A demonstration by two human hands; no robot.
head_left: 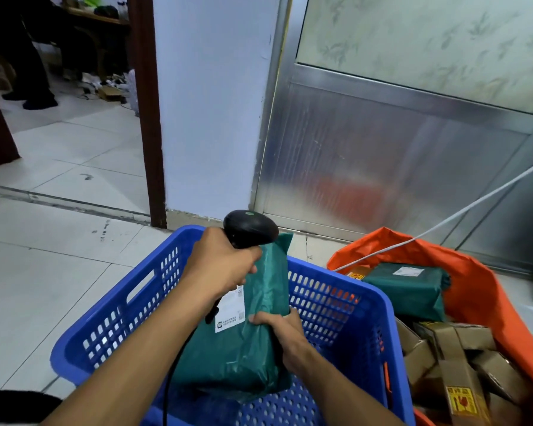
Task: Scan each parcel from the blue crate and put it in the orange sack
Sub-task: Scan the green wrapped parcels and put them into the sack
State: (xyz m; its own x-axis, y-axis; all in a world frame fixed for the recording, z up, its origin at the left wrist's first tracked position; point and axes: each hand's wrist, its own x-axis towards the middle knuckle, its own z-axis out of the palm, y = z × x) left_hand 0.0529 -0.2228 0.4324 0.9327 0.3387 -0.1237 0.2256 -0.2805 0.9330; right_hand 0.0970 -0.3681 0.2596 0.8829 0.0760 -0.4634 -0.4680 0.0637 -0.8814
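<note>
Upper left of frame: a doorway w/ a dark brown door frame (148, 118), and beyond it a person's dark trouser legs (28, 63) standing on pale floor tiles (43, 256); clutter on the floor there is too blurred to tell.

Lower left to centre: the blue crate (111, 330), perforated walls, slot handle on its left side. Left hand (220, 262) is over the crate's far-left part, fingers curled tight round the grip of a black barcode scanner (250, 227); scanner head sits just above the hand, pointing right toward the parcel's top. Its black cable (170, 382) drops down along the left forearm.

Centre: the green parcel (246, 342), a soft poly mailer, stands roughly upright inside the crate, top edge sticking above the rim, bottom on the crate floor. White label (231, 309) on its left face, partly hidden by the left hand. Right hand (279, 329) grips the parcel's right edge about mid-height, thumb on the front, fingers wrapped behind. Hands are apart, each clamped on its own item.

Right: the orange sack (480, 290), mouth open, just beside the crate's right wall. Inside: another green mailer (410, 290) w/ a white label on top, brown cardboard boxes (456, 364) below it. A white cord (462, 213) runs from the sack's rim to the upper right, across a metal door w/ frosted glass (413, 133).
</note>
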